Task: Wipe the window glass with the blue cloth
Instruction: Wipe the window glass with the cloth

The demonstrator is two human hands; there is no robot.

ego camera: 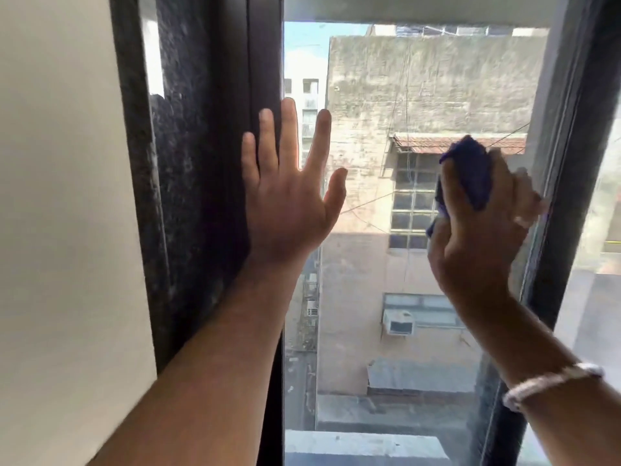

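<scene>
The window glass [363, 297] fills the middle of the view, with buildings seen through it. My right hand [477, 237] grips a bunched blue cloth [470, 173] and presses it on the glass near the pane's right edge, at mid height. The hand looks blurred from motion. My left hand [289, 196] is spread flat with fingers apart, lying over the pane's left edge and the dark frame [262, 62]. It holds nothing.
A dark speckled stone jamb [181, 163] and a cream wall [60, 196] stand at the left. A dark vertical frame bar [564, 196] bounds the pane on the right, with another pane beyond it. A pale bracelet [551, 381] circles my right wrist.
</scene>
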